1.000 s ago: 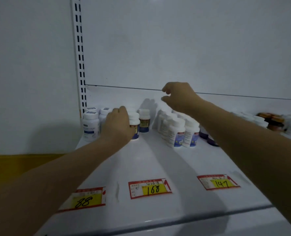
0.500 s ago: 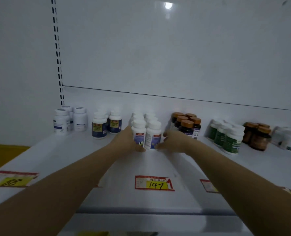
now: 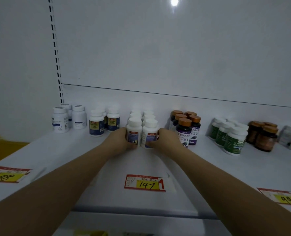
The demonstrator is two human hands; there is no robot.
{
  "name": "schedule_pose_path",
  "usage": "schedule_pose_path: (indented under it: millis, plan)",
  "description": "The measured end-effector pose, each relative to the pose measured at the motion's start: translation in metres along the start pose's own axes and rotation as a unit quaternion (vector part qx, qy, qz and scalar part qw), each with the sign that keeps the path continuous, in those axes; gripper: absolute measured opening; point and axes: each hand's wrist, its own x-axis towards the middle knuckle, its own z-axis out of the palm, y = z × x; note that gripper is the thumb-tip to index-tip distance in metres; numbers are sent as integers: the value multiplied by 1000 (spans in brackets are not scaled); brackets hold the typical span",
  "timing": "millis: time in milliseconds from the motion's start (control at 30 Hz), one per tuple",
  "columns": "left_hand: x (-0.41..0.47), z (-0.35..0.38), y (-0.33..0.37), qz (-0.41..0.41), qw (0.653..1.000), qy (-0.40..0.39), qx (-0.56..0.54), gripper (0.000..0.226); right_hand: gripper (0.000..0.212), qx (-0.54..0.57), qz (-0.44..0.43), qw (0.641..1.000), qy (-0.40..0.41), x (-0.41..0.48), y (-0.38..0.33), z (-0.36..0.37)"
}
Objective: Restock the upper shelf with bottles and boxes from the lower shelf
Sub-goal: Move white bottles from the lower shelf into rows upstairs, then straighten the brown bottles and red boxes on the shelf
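Observation:
Two rows of white-capped bottles with purple labels stand in the middle of the white shelf (image 3: pixel 209 167). My left hand (image 3: pixel 120 141) wraps round the left side of the front left white bottle (image 3: pixel 134 132). My right hand (image 3: pixel 163 139) wraps round the right side of the front right white bottle (image 3: pixel 149 133). Both bottles stand upright on the shelf, pressed together between my hands, with my thumbs curled under their fronts.
Left of my hands stand yellow-and-blue labelled bottles (image 3: pixel 97 123) and plain white bottles (image 3: pixel 60 121). To the right are brown-capped purple bottles (image 3: pixel 184 132), green-labelled bottles (image 3: pixel 233 140) and amber jars (image 3: pixel 265 138). Price tags 88 (image 3: pixel 5 175), 147 (image 3: pixel 145 183) and 99 (image 3: pixel 283 198) lie along the front edge.
A second ago my hands were apart at bottles further left. The view then swung right and both hands closed on the front pair of white bottles, where they have stayed.

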Motion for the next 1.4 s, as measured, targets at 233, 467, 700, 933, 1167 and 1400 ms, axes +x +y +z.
schedule_pose_path:
  millis: [233, 467, 700, 933, 1167, 1400]
  plan:
    - [4, -1, -2, 20, 999, -19, 20, 49, 40, 21, 16, 1000, -14, 2, -1, 3]
    - [3, 3, -7, 40, 999, 3, 15, 20, 30, -20, 13, 999, -44, -11, -10, -3]
    - [-30, 1, 27, 71, 982, 112, 132, 43, 42, -88, 47, 984, -151, -28, 15, -60]
    - [-44, 41, 112, -4, 998, -59, 23, 73, 46, -80, 92, 982, -146, -43, 79, -99]
    - [-9, 75, 134, -103, 990, -81, -44, 113, 66, -53, 55, 994, -73, -25, 123, -98]
    - [9, 96, 131, -85, 986, -84, -114, 85, 49, -66, 17, 993, -98, -4, 129, -79]
